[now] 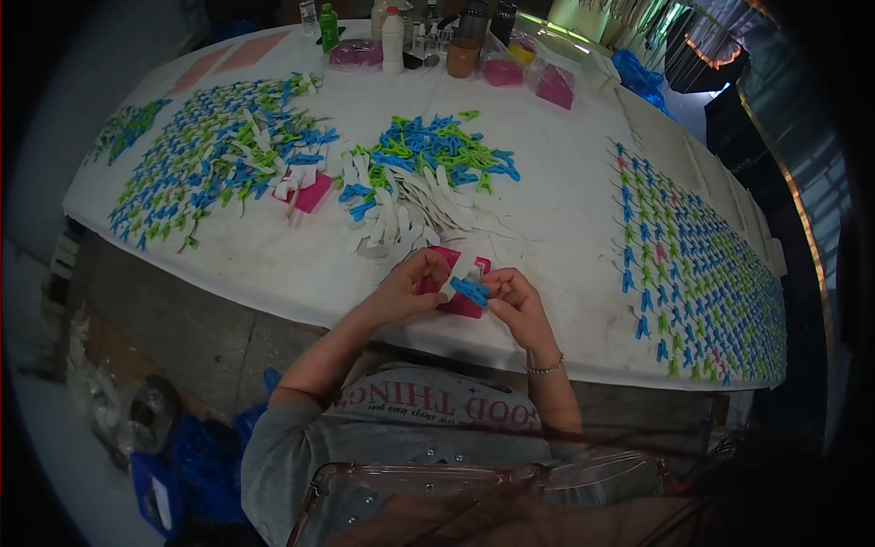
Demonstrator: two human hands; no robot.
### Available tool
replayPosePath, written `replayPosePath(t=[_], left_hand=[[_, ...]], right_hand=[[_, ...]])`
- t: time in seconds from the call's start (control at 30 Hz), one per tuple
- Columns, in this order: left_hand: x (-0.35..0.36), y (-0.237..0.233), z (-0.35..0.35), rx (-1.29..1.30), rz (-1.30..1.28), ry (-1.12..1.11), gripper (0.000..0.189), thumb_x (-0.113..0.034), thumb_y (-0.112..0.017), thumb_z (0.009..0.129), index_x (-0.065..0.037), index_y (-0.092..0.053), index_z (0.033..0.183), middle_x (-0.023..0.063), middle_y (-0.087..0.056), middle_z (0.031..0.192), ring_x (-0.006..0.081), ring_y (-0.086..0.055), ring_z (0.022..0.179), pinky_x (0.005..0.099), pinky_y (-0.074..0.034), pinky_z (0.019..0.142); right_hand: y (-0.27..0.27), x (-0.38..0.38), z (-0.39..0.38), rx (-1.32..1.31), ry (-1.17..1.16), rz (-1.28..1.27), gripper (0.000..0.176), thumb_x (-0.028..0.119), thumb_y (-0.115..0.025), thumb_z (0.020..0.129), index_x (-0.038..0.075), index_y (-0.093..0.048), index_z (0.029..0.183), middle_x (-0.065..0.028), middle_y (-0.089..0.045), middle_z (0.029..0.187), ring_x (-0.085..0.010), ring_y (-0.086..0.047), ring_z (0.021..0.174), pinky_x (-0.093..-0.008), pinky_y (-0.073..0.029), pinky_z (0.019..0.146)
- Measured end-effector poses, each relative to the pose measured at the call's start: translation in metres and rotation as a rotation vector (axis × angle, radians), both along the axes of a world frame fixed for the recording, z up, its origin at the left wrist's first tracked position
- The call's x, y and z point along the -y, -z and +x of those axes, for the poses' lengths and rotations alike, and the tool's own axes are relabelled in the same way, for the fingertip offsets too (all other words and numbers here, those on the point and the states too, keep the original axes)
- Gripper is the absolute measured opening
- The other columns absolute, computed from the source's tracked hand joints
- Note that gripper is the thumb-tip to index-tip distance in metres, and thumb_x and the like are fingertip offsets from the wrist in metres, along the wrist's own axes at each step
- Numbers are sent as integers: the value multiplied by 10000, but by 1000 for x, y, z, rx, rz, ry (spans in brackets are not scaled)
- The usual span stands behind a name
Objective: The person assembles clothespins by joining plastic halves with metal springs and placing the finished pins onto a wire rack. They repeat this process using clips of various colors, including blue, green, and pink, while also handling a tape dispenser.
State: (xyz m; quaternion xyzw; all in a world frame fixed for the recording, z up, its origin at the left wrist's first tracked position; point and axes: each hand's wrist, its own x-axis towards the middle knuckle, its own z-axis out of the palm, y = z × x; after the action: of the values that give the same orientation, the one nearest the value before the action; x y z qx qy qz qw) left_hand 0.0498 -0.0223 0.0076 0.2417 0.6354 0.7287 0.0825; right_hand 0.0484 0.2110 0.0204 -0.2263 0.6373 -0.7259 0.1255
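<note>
Near the table's front edge, my right hand (518,301) pinches a blue clip (469,292) over a pink block (462,308). My left hand (419,284) has its fingers closed on a white strip (467,266) that meets the clip. The exact contact between strip and clip is too small to tell. Just beyond my hands lies a loose heap of white strips (410,208), and behind it a pile of blue and green clips (428,146).
Rows of clips with strips (697,273) cover the table's right side; more clips (210,137) spread at the left, beside another pink block (313,192). Bottles (392,41), a brown cup (462,58) and pink packs (555,87) stand or lie along the far edge.
</note>
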Motion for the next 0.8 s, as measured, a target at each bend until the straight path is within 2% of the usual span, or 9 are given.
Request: replayPosePath(t=[0.07, 0.17, 0.27, 0.3, 0.37, 0.4, 0.47, 0.7, 0.8], left_hand=[[0, -7, 0, 42, -44, 34, 379, 39, -645, 745, -64, -448, 1052, -8, -483, 906, 77, -475, 859, 226, -393, 811], [1, -12, -15, -124, -201, 127, 440, -25, -695, 720, -62, -473, 1098, 28, -510, 981, 122, -500, 928, 263, -405, 861], [8, -30, -56, -485, -447, -39, 534, -132, -737, 695, -67, -489, 1164, 80, -521, 1098, 208, -503, 1043, 344, -395, 928], [9, -33, -74, -487, -448, -36, 534, -132, -737, 695, -67, -489, 1164, 80, -521, 1098, 208, -503, 1043, 344, -395, 928], [6, -33, -113, -641, -873, -107, 701, -282, -757, 652, -81, -471, 1260, 134, -489, 1237, 294, -447, 1177, 425, -311, 1037], [3, -29, -129, -647, -873, -104, 701, -282, -757, 652, -81, -471, 1260, 134, -489, 1237, 294, -447, 1177, 425, -311, 1037], [-7, -19, -154, -635, -1233, 24, 837, -379, -753, 610, -74, -436, 1322, 159, -471, 1297, 323, -405, 1243, 461, -214, 1102], [-31, -25, -163, -562, -1561, 240, 873, -331, -747, 597, -39, -395, 1340, 181, -449, 1322, 340, -368, 1282, 473, -161, 1129], [-32, -20, -162, -600, -1606, 245, 727, -282, -729, 614, -60, -468, 1256, 166, -487, 1250, 331, -402, 1242, 471, -160, 1131]], right_hand=[[10, -2, 2, 424, -35, -302, 103, 54, -591, 898, 33, -568, 995, -39, -608, 894, -99, -564, 790, -253, -472, 734], [24, -7, 3, 488, -79, -454, 69, 74, -566, 921, 26, -577, 970, -57, -620, 861, -119, -582, 733, -260, -489, 678], [12, -13, 8, 461, 96, -458, 63, 61, -576, 911, 18, -581, 956, -69, -627, 844, -130, -586, 718, -266, -494, 669], [12, -17, 8, 460, 99, -461, 63, 61, -576, 911, 18, -581, 956, -69, -627, 844, -130, -586, 718, -266, -494, 669], [13, -25, 8, 361, 181, -515, 63, 61, -573, 913, 10, -580, 950, -80, -631, 837, -130, -589, 714, -264, -495, 670], [12, -28, 9, 356, 184, -517, 63, 61, -573, 913, 10, -580, 950, -80, -631, 837, -130, -589, 714, -264, -495, 670], [8, -34, 12, 300, 260, -518, 60, 60, -573, 913, 8, -579, 942, -80, -630, 836, -127, -585, 715, -266, -494, 674], [13, -51, 23, 259, 397, -478, 57, 63, -579, 912, 8, -578, 926, -74, -627, 831, -119, -572, 713, -268, -489, 681], [16, -55, 22, 254, 424, -479, 56, 68, -583, 912, 13, -579, 922, -73, -627, 832, -118, -570, 708, -267, -485, 677]])
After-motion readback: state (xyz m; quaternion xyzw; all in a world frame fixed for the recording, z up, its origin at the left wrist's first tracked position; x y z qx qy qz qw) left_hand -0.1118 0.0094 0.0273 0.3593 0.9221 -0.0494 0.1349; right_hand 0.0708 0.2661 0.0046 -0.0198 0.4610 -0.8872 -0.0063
